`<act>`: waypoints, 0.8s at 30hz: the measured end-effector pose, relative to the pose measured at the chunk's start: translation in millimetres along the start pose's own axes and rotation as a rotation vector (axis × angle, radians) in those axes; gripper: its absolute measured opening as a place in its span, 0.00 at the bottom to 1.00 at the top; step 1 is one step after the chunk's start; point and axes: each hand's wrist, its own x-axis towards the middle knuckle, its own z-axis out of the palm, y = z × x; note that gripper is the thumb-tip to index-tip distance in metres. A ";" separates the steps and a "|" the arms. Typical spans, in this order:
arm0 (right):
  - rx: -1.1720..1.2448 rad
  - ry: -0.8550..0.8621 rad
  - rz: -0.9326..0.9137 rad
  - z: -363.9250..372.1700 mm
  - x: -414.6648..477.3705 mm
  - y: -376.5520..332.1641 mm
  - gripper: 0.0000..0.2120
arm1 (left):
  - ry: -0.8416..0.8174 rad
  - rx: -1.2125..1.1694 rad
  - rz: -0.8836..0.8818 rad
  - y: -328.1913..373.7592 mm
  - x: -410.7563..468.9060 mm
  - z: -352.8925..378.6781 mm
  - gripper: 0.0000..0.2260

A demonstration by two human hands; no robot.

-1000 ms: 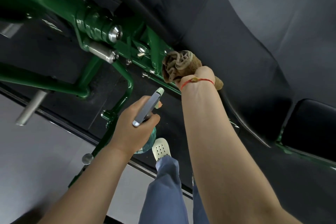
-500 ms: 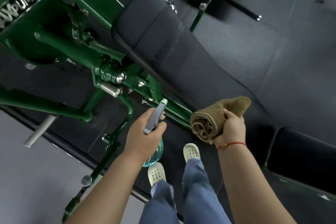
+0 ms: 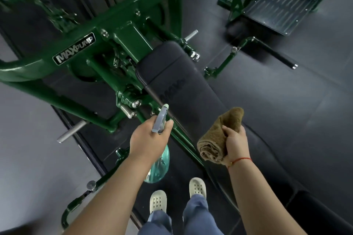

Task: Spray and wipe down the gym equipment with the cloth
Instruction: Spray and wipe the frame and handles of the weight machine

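As the right hand (image 3: 236, 143) grips cloth (image 3: 214, 135) midway, both ends protrude.

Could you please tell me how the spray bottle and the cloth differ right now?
The spray bottle is clear teal plastic with a grey head; the cloth is brown and rolled. The left hand grips the bottle at its neck, nozzle pointing forward; the right hand grips the cloth. Each is held in one hand.

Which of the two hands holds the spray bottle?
The left hand grips the spray bottle; the right hand, with a red wrist string, holds the brown cloth.
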 end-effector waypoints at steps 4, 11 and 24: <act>-0.047 -0.047 0.014 -11.9 6.1 -9.4 0.14 | 0.015 0.189 -0.014 15.7 -17.1 6.2 0.22; -0.107 -0.042 0.050 -45.2 18.8 -17.6 0.18 | -0.090 0.234 -0.044 23.8 -35.6 27.6 0.18; -0.143 0.013 0.137 -78.9 36.2 -22.0 0.20 | -0.299 0.345 -0.002 38.5 -45.6 62.6 0.18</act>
